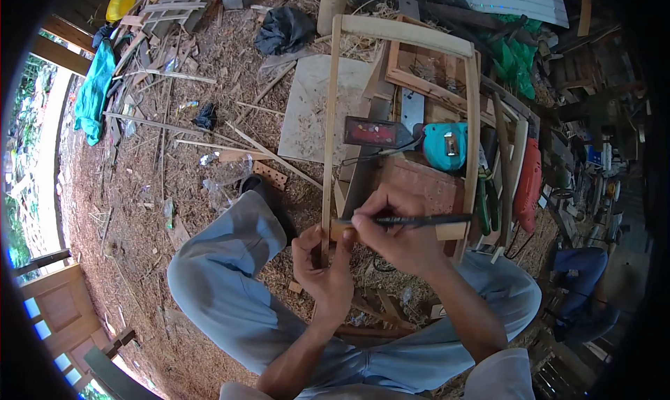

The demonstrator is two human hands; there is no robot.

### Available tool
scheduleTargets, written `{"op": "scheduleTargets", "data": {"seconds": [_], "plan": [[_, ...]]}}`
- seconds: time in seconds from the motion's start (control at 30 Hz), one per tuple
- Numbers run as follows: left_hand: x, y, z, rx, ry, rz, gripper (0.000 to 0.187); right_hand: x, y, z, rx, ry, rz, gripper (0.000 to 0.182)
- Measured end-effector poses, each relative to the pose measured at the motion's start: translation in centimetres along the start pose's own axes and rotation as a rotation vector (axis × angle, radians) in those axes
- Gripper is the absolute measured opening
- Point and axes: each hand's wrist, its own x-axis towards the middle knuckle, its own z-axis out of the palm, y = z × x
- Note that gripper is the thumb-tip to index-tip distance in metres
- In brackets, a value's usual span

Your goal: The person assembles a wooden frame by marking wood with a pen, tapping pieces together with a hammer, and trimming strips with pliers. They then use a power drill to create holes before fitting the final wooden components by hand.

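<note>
A wooden frame stands before me, with a long straight strip [331,121] on its left, a curved top rail [408,34] and a right side strip [474,142]. Near the lower end of the left strip, my left hand [323,278] pinches a small wood block [340,230] against the strip. My right hand [401,229] is closed around a slim dark pencil [436,220], held almost level. Its fingertips are close to the block; the pencil's writing end is hard to make out among the fingers.
Behind the frame lie a teal-cased tool [444,146] and a dark rectangular box [377,131]. Green-handled pliers [487,204] and a red power tool [530,187] are on the right. A pale board [307,103] and several wood strips lie on the shavings-covered ground [146,239].
</note>
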Motion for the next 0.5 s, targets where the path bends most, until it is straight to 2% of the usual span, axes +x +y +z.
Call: {"op": "scheduleTargets", "data": {"seconds": [0.07, 0.33, 0.5], "plan": [[-0.14, 0.05, 0.05, 0.001, 0.008, -0.011, 0.028, 0.30, 0.54, 0.29, -0.165, 0.005, -0.168, 0.016], [-0.16, 0.57, 0.20, -0.046, 0.031, -0.103, 0.030, 0.65, 0.73, 0.06, -0.134, -0.030, -0.141, 0.019], [-0.25, 0.35, 0.16, -0.068, 0.028, -0.076, 0.031, 0.68, 0.32, 0.16, -0.167, -0.057, -0.099, 0.019]]}}
